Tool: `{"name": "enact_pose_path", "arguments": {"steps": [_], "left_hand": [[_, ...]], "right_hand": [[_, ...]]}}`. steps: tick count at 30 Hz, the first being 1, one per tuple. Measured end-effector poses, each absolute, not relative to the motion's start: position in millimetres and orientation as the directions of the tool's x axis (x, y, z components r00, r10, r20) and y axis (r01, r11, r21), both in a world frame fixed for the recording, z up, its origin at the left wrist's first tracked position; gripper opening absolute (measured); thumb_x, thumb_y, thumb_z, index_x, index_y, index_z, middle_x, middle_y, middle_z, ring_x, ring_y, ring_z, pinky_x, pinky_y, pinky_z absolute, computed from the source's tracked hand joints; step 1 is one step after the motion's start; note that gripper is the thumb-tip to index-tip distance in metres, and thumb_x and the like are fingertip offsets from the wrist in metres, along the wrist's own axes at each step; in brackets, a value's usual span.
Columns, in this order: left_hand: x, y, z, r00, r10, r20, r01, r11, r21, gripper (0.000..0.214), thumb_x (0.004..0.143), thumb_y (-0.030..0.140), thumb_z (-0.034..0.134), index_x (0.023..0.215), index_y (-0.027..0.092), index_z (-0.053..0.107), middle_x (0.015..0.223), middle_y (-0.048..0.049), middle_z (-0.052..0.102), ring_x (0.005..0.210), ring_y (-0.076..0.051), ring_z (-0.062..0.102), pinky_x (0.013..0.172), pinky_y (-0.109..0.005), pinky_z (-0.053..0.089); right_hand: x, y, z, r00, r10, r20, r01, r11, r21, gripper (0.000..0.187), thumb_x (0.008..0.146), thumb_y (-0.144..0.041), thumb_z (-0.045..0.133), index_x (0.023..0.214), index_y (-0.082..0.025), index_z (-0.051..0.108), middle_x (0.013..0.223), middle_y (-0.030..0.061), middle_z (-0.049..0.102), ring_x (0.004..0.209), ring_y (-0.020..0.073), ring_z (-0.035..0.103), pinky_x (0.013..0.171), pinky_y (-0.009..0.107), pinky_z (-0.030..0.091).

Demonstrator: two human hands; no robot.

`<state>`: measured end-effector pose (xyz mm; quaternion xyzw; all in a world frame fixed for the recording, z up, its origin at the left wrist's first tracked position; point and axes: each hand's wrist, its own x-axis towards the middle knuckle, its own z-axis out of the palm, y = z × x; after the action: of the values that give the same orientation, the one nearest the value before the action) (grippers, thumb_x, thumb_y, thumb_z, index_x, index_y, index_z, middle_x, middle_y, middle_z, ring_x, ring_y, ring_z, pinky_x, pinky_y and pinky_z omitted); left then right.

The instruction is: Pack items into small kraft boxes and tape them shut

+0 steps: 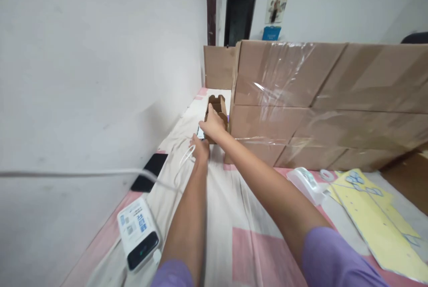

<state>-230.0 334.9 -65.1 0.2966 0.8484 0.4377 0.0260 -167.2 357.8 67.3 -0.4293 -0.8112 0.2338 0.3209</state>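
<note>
The small open cardboard box (220,107) lies straight ahead of the person, at the end of both outstretched arms, on the pale cloth (219,198) just left of the stack of taped cartons (274,77). Its long axis appears to run away from the person, roughly parallel to the wall (83,77), with its open top showing. The right hand (214,124) is the nearer to it, overlapping its left side in view, and the left hand (200,148) sits lower, by the near left corner. A small pale, flat object (200,133) shows between the two hands, at the box's left. The right hand is partly spread, thumb toward that object and forefinger up along the box; how firmly it grips cannot be told. The left hand's fingers are bent beside the same object, a looped white cable (186,155) close by; whether they close on anything is hidden.
</note>
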Motion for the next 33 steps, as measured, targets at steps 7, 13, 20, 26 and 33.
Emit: {"name": "enact_pose_path", "arguments": {"steps": [7, 13, 20, 26, 33], "left_hand": [[-248.8, 342.2, -95.4, -0.782, 0.571, 0.249, 0.531, 0.403, 0.745, 0.047, 0.093, 0.043, 0.064, 0.131, 0.019, 0.056, 0.124, -0.0097, 0.063, 0.112, -0.025, 0.062, 0.098, -0.051, 0.053], [-250.5, 331.9, -72.3, -0.797, 0.433, 0.421, 0.552, 0.239, 0.799, 0.047, 0.094, 0.038, 0.062, 0.134, 0.017, 0.051, 0.124, -0.0103, 0.063, 0.111, -0.023, 0.063, 0.098, -0.044, 0.053], [-271.1, 275.6, 26.8, -0.767, 0.2, 0.609, 0.636, 0.114, 0.763, 0.045, 0.107, 0.025, 0.013, 0.147, 0.011, 0.025, 0.13, -0.0128, 0.058, 0.117, -0.011, 0.06, 0.105, -0.028, 0.044], [-255.7, 231.8, 30.2, -0.853, 0.26, 0.452, 0.521, 0.39, 0.759, 0.037, 0.101, 0.036, 0.048, 0.134, 0.019, 0.051, 0.14, -0.0103, 0.054, 0.134, -0.027, 0.048, 0.113, -0.052, 0.04], [-278.4, 219.1, -23.2, -0.823, 0.551, 0.139, 0.537, 0.673, 0.508, 0.047, 0.09, 0.041, 0.068, 0.13, 0.02, 0.058, 0.147, -0.0118, 0.049, 0.137, -0.034, 0.045, 0.113, -0.063, 0.038]], "right_hand": [[-187.9, 386.9, 41.7, -0.308, 0.893, 0.329, 0.666, 0.449, -0.596, 0.023, 0.09, -0.028, 0.055, 0.11, -0.016, 0.06, 0.11, 0.0166, 0.069, 0.104, 0.0307, 0.065, 0.092, 0.045, 0.049], [-187.6, 376.2, 39.6, -0.391, 0.777, 0.494, 0.509, 0.63, -0.587, 0.02, 0.088, -0.026, 0.051, 0.107, -0.02, 0.057, 0.106, 0.01, 0.069, 0.095, 0.0247, 0.063, 0.088, 0.036, 0.045], [-163.0, 318.6, 62.8, -0.391, 0.556, 0.733, 0.172, 0.827, -0.535, 0.018, 0.089, -0.028, 0.049, 0.104, -0.02, 0.054, 0.098, 0.0048, 0.064, 0.078, 0.0159, 0.059, 0.076, 0.028, 0.047], [-94.9, 247.5, 100.6, -0.202, 0.512, 0.835, 0.1, 0.859, -0.503, 0.012, 0.089, -0.029, 0.055, 0.099, -0.022, 0.053, 0.08, -0.0007, 0.058, 0.068, 0.014, 0.057, 0.066, 0.027, 0.049], [57.5, 175.0, 79.4, -0.042, 0.426, 0.904, 0.343, 0.855, -0.388, 0.008, 0.083, -0.026, 0.06, 0.091, -0.027, 0.058, 0.076, 0.0013, 0.06, 0.065, 0.018, 0.06, 0.061, 0.034, 0.051]]}}
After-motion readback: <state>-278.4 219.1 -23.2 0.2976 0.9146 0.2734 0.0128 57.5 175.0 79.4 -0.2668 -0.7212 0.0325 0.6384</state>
